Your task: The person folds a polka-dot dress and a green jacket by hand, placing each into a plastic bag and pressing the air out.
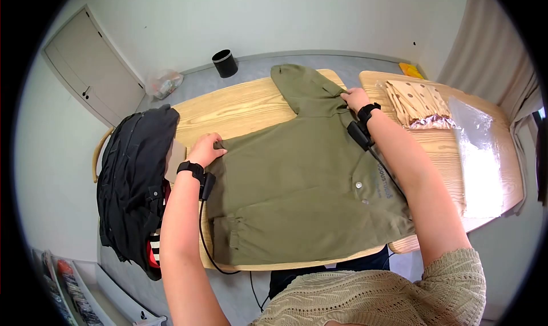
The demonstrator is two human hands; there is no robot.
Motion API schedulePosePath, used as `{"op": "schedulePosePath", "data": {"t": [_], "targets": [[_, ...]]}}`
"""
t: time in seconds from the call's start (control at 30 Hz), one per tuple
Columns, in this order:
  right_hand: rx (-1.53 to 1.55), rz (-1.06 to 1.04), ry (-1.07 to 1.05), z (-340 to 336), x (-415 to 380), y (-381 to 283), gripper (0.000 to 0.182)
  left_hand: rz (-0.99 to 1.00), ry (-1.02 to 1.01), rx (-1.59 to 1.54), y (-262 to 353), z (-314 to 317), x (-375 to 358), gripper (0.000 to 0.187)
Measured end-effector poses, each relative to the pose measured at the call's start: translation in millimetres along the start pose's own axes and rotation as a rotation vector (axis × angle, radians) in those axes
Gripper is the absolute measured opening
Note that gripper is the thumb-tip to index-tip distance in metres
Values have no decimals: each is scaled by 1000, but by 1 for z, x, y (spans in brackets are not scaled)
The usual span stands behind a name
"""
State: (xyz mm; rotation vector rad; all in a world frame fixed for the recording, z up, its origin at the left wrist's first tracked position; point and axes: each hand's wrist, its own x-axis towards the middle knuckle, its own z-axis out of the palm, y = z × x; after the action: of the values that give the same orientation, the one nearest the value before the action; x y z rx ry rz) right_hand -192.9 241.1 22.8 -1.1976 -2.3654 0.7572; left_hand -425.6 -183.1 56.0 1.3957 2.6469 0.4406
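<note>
An olive green jacket lies spread over the wooden table, with one sleeve reaching past the far side. Its near side shows a gathered cuff, and light round buttons and dark lettering are at the right. My left hand pinches the garment's left edge near its upper corner. At the upper right, my right hand closes on the cloth beside the extended sleeve; its fingertips are partly hidden. Each wrist wears a black strap with a cabled device.
Dark clothes are piled at the table's left end. On the right-hand table lie a folded dotted beige cloth and a clear plastic bag. A black bin stands on the floor beyond.
</note>
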Motion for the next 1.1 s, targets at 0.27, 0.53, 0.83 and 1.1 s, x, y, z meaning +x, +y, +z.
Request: {"op": "schedulePosePath", "data": {"t": [0.27, 0.53, 0.83, 1.1], "targets": [[893, 149, -325, -64, -23, -21, 15, 175, 284, -37, -4, -11, -10, 24], [632, -92, -581, -185, -161, -16, 23, 379, 286, -73, 38, -60, -108, 19], [156, -1, -794, -176, -244, 10, 27, 361, -4, -130, 34, -7, -151, 32], [-244, -91, -287, -184, -139, -6, 41, 249, 123, -167, 57, -44, -148, 45]]}}
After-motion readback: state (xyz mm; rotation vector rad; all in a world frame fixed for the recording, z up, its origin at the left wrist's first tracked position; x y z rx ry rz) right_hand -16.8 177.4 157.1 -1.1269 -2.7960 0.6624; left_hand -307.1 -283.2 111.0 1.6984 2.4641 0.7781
